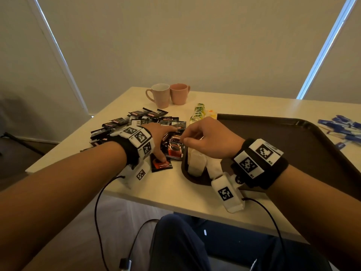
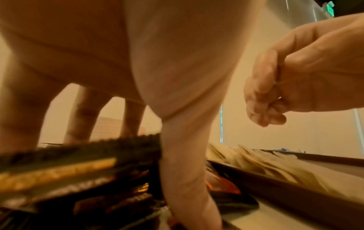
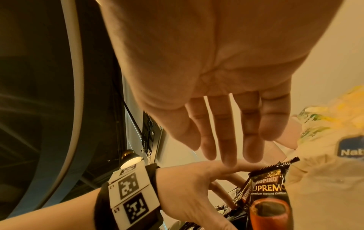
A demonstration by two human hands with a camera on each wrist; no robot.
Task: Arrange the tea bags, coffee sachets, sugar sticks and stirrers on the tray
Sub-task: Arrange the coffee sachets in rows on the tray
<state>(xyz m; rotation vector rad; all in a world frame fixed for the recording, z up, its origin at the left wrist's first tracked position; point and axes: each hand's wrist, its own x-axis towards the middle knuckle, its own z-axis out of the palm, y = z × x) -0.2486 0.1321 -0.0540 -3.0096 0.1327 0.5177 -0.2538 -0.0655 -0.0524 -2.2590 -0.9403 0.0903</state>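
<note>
**Two hands over coffee sachets beside a tray**

Head view: a person sits at a pale desk point(image 1: 175, 192). A dark brown tray point(image 1: 293, 145) lies to the right, with white tea bags point(image 1: 196, 163) resting in its near left corner. The left hand point(image 1: 158, 137) spreads over a dark coffee sachet point(image 1: 173, 147) just left of the tray, its thumb pressing a second sachet point(image 1: 161, 164). More sachets point(image 1: 136, 120) lie scattered behind. The right hand point(image 1: 207, 137) hovers above the sachet with curled fingers; whether it pinches the top edge cannot be told here. Two pink mugs point(image 1: 168, 94) stand farther back, and blue sticks point(image 1: 343, 130) lie right of the tray.

Left wrist view: blurred. The left hand's fingers point(image 2: 78, 118) reach straight down onto dark packets, while the right hand hangs alongside, loosely curled and holding nothing visible.

Right wrist view: the right hand's fingers point(image 3: 226, 140) hang straight and relaxed, holding nothing, above the printed sachet.

The sachets look light, thin and slick, likely to slide; pinching a crimped edge seems safest.
</note>
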